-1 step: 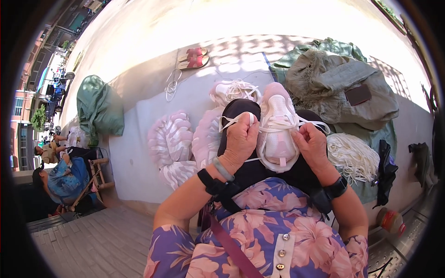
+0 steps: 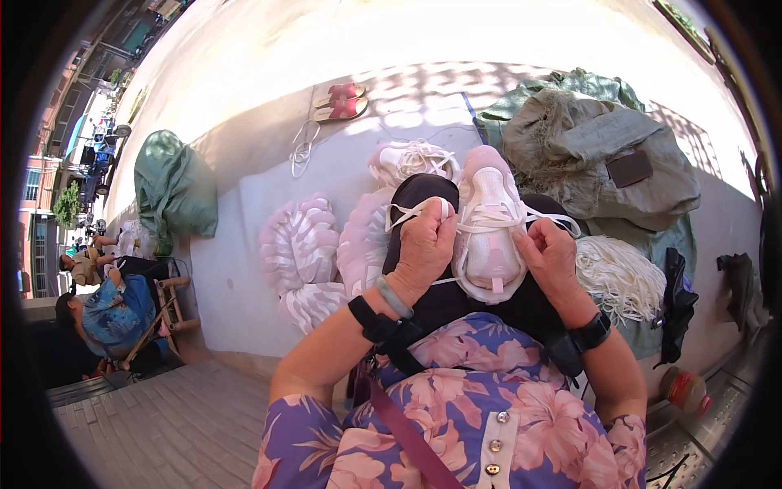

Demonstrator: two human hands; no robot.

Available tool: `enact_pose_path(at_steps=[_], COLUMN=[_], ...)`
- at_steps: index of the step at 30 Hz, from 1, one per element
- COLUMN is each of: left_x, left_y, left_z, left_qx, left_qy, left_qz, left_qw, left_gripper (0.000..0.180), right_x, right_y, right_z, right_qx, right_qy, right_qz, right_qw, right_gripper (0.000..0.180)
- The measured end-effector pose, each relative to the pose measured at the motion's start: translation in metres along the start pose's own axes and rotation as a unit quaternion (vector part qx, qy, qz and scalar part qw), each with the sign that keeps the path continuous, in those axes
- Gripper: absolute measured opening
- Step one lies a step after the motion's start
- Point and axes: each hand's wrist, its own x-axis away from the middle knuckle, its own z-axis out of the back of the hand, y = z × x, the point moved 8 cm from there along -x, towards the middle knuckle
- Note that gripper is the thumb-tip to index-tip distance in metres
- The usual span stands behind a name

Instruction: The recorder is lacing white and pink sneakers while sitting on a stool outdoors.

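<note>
A white and pale pink sneaker (image 2: 492, 232) rests across my dark-trousered lap, toe pointing away from me. White shoelace runs over its tongue and out to both sides. At the shoe's left side, my left hand (image 2: 425, 244) is closed in a pinch on the shoelace (image 2: 403, 213), with a loop standing out by the thumb. My right hand (image 2: 547, 253) pinches lace at the right side, and a loose length (image 2: 562, 220) trails out past the knuckles. The fingertips partly hide the lace they hold.
Overlapping pink and white shoe pieces (image 2: 300, 244) lie in rows on a pale sheet (image 2: 236, 285). Another laced shoe (image 2: 414, 160) sits beyond my knee. A bundle of white laces (image 2: 619, 279) and grey-green sacks (image 2: 586, 147) are at right. Red sandals (image 2: 340, 108) lie ahead; people sit at left.
</note>
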Motion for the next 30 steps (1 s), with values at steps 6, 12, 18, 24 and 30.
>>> enact_pose_path(at_steps=[6, 12, 18, 24, 30], left_x=[-0.001, -0.003, -0.002, -0.003, -0.007], left_y=[0.008, 0.010, 0.009, 0.009, 0.007], left_z=[0.002, -0.001, -0.005, -0.010, -0.020], left_qx=[-0.042, -0.055, -0.068, -0.089, -0.165], left_qy=[0.029, 0.026, 0.020, -0.010, -0.058], left_qz=[-0.031, -0.040, -0.032, -0.016, 0.004], left_qw=[0.998, 0.997, 0.997, 0.996, 0.985], left_gripper=[0.008, 0.007, 0.007, 0.006, 0.017], right_x=[0.001, -0.005, -0.007, -0.007, -0.005], right_y=[-0.077, -0.081, -0.075, -0.073, -0.072], right_z=[-0.012, -0.031, -0.034, -0.033, -0.032], right_qx=[0.116, 0.170, 0.168, 0.152, 0.142], right_qy=[-0.046, -0.067, -0.062, -0.049, -0.026], right_qz=[0.274, 0.264, 0.246, 0.243, 0.235], right_qw=[0.954, 0.947, 0.953, 0.957, 0.961], right_gripper=[0.011, 0.018, 0.017, 0.016, 0.014])
